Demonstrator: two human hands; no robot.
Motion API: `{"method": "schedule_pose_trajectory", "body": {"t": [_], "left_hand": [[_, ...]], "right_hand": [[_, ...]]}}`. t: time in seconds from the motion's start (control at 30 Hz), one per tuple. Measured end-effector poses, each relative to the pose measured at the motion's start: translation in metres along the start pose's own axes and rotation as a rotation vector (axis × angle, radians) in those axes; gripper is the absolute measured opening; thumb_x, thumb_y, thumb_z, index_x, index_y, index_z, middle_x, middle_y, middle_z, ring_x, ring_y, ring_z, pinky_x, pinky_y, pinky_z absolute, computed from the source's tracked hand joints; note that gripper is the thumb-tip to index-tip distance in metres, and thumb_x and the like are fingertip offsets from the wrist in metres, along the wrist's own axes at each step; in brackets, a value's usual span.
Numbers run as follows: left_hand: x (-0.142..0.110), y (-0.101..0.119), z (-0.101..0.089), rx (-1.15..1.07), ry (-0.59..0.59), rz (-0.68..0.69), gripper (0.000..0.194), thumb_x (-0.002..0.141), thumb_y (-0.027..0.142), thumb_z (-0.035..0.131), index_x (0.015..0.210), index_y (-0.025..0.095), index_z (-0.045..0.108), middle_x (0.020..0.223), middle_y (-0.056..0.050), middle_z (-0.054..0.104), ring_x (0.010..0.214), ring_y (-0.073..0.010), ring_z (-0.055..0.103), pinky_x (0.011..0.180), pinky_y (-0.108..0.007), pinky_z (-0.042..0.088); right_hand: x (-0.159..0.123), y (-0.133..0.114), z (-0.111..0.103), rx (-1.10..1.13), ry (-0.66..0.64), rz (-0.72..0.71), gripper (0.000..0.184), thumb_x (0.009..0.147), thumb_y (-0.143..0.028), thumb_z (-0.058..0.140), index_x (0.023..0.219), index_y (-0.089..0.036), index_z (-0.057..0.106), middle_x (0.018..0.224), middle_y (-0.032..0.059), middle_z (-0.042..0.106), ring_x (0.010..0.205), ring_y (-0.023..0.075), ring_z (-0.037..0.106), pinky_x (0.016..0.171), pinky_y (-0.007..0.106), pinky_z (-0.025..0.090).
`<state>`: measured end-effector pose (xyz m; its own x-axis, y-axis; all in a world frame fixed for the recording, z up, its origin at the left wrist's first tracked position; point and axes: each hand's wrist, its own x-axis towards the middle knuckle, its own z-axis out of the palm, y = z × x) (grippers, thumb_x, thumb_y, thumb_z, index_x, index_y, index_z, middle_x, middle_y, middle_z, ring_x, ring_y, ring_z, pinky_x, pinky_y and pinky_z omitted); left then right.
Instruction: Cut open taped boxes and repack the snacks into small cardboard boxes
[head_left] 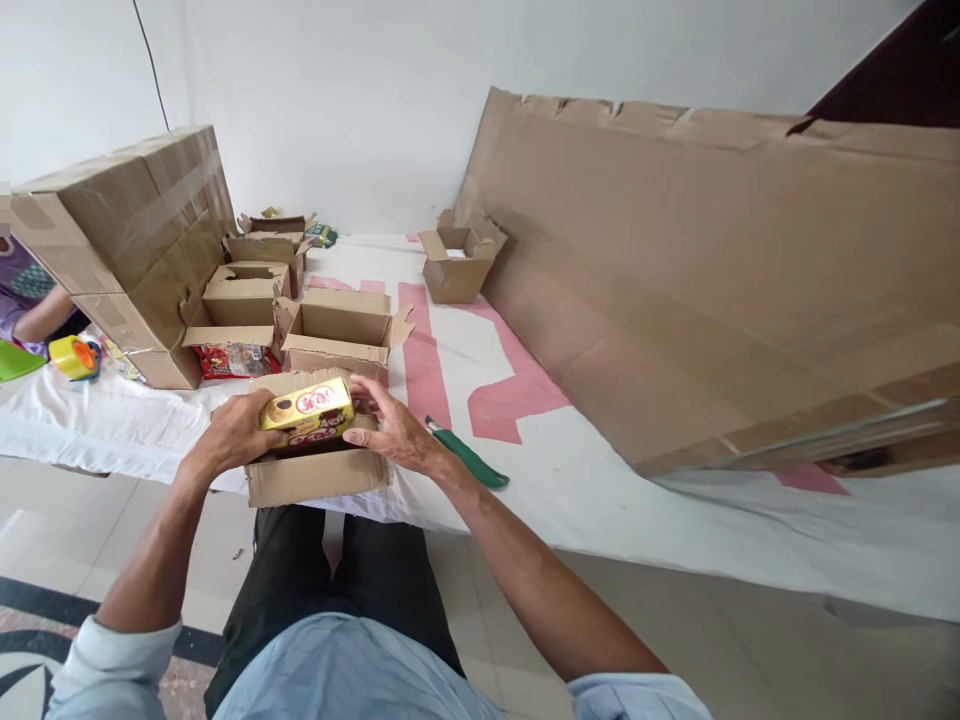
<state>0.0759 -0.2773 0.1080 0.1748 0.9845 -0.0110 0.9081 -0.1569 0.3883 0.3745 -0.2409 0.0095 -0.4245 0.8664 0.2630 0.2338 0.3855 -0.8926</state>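
Note:
A small yellow snack box [309, 410] with red and white print sits tilted over an open cardboard box [319, 478] at the table's front edge. My left hand [238, 432] grips its left end, thumb on the near side and fingers over the top. At the other end, my right hand [397, 432] has thumb and fingers apart around the corner of the yellow box; whether they touch it I cannot tell. To the right of this hand lies a green-handled knife [471, 460] on the white cloth.
Several open cardboard boxes [341, 325] stand behind, with red snack packets [234, 360] beside them. Another small box [454, 275] leans near a large cardboard panel [712, 280]. Taped cartons [142, 240] rise at left, near a tape roll [73, 355] and a person's arm [43, 318].

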Motion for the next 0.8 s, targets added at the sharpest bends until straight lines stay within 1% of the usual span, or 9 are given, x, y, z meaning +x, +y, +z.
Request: {"method": "schedule_pose_trajectory", "body": {"t": [0.07,0.13,0.27,0.33,0.4,0.5,0.63,0.8], "left_hand": [[-0.002,-0.006,-0.004,-0.209,0.037,-0.039,0.035,0.081,0.051,0.084,0.099,0.023,0.076,0.088,-0.004,0.077,0.084,-0.029,0.071,0.075,-0.037,0.053],[-0.002,-0.01,-0.002,-0.441,0.068,-0.066,0.047,0.075,0.058,0.09,0.102,0.021,0.08,0.089,-0.004,0.079,0.083,-0.0281,0.072,0.074,-0.036,0.055],[-0.001,-0.01,0.009,-0.866,0.093,-0.134,0.065,0.062,0.056,0.102,0.11,0.019,0.083,0.1,-0.008,0.085,0.091,-0.0312,0.079,0.081,-0.041,0.063],[-0.001,-0.007,0.014,-1.036,0.107,-0.177,0.068,0.06,0.054,0.106,0.112,0.018,0.081,0.102,-0.009,0.086,0.092,-0.0323,0.081,0.084,-0.043,0.066],[-0.001,-0.003,0.018,-1.16,0.129,-0.197,0.068,0.061,0.055,0.107,0.11,0.018,0.08,0.1,-0.01,0.086,0.092,-0.0333,0.083,0.086,-0.046,0.067],[0.001,0.002,0.023,-1.25,0.163,-0.161,0.068,0.063,0.057,0.107,0.11,0.017,0.077,0.104,-0.011,0.087,0.097,-0.0356,0.084,0.092,-0.049,0.068],[0.006,0.003,0.029,-1.275,0.196,-0.125,0.073,0.065,0.061,0.106,0.114,0.016,0.076,0.111,-0.013,0.087,0.105,-0.0379,0.084,0.096,-0.051,0.068],[0.008,-0.001,0.033,-1.281,0.216,-0.121,0.078,0.069,0.066,0.103,0.121,0.017,0.073,0.117,-0.015,0.087,0.109,-0.0386,0.084,0.09,-0.047,0.069]], "right_hand": [[0.002,0.0,0.0,0.054,0.008,0.003,0.099,0.087,-0.067,0.089,0.169,-0.025,0.051,0.159,0.0185,0.068,0.147,0.0391,0.067,0.123,0.06,0.056],[0.004,-0.001,0.0,0.088,0.03,0.001,0.093,0.09,-0.069,0.085,0.165,-0.025,0.054,0.16,0.0179,0.068,0.147,0.0391,0.066,0.123,0.06,0.056],[0.012,-0.001,0.001,0.096,0.166,-0.004,0.079,0.094,-0.07,0.079,0.158,-0.026,0.06,0.154,0.0164,0.071,0.141,0.037,0.071,0.119,0.059,0.06],[0.017,-0.001,0.003,0.107,0.219,0.006,0.077,0.095,-0.07,0.077,0.157,-0.026,0.06,0.148,0.0165,0.073,0.133,0.0354,0.075,0.115,0.058,0.064],[0.021,-0.003,0.007,0.127,0.221,0.011,0.076,0.097,-0.069,0.075,0.157,-0.026,0.058,0.142,0.0162,0.076,0.127,0.0342,0.078,0.11,0.057,0.066],[0.028,-0.012,0.014,0.185,0.154,-0.021,0.073,0.099,-0.067,0.072,0.157,-0.025,0.056,0.139,0.0159,0.078,0.126,0.0332,0.079,0.109,0.056,0.067],[0.038,-0.024,0.023,0.282,0.078,-0.074,0.072,0.101,-0.065,0.07,0.159,-0.025,0.054,0.142,0.0145,0.078,0.129,0.0313,0.077,0.111,0.051,0.068],[0.047,-0.024,0.026,0.25,0.06,-0.05,0.08,0.104,-0.068,0.064,0.17,-0.028,0.046,0.144,0.0129,0.078,0.126,0.0314,0.077,0.101,0.049,0.071]]}}
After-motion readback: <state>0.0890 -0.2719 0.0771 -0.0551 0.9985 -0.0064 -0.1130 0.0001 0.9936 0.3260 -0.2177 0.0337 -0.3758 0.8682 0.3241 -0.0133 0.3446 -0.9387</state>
